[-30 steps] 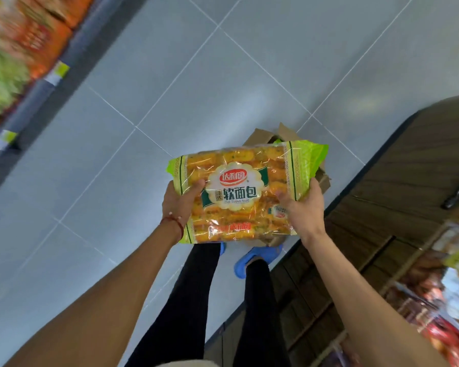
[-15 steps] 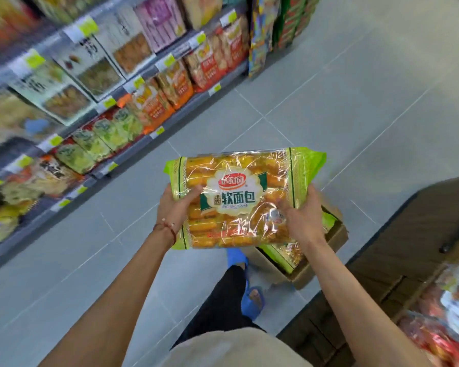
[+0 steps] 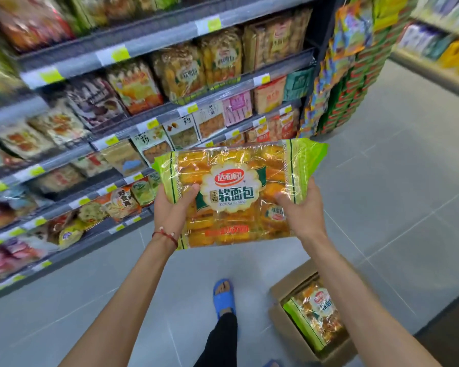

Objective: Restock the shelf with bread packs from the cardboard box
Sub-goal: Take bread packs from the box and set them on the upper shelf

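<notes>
Head view: bread pack (image 3: 233,194) held in both hands before the shelf (image 3: 223,91)

The clear-film pack of golden rolls is in the air, label up, near the shelf front. The left hand (image 3: 170,210) grips its left end and the right hand (image 3: 301,210) its right side, thumbs on top. It looks light, soft and easily crushed, with slick film, so holding it by the ends seems wise. Matching packs (image 3: 196,67) stand on the shelf above. On the floor, lower right, the open cardboard box (image 3: 281,324) holds another pack (image 3: 316,311).
</notes>
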